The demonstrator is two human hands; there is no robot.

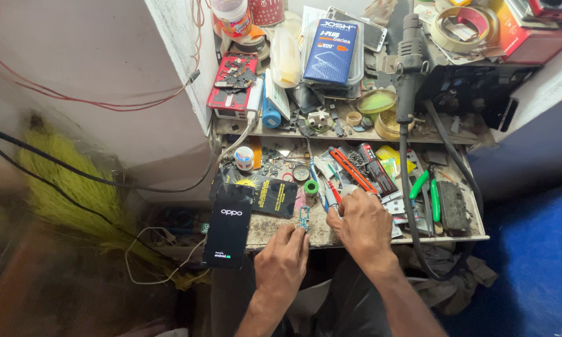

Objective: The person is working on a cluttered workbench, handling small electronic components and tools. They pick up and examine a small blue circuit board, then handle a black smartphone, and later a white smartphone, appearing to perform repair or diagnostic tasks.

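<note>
- We are pinching a small blue metal part (304,218) between our left hand (283,262) and right hand (360,226), at the cluttered desk's (318,234) front edge.
- A black phone (228,234), screen lit, is lying left of it, overhanging the edge.
- The part is not yet fitted anywhere, we judge.

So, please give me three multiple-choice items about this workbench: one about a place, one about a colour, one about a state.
1. Where does the phone lie?
A. left of both hands
B. on the upper shelf
C. right of the pliers

2. What colour are the plier handles?
A. red
B. green
C. white

3. The phone screen is:
A. dark
B. cracked
C. lit, showing a logo

Answers:
1 A, it overhangs the tray edge beside the left hand.
2 B, both handles right of the right hand are green.
3 C, white lettering glows on black.
</note>
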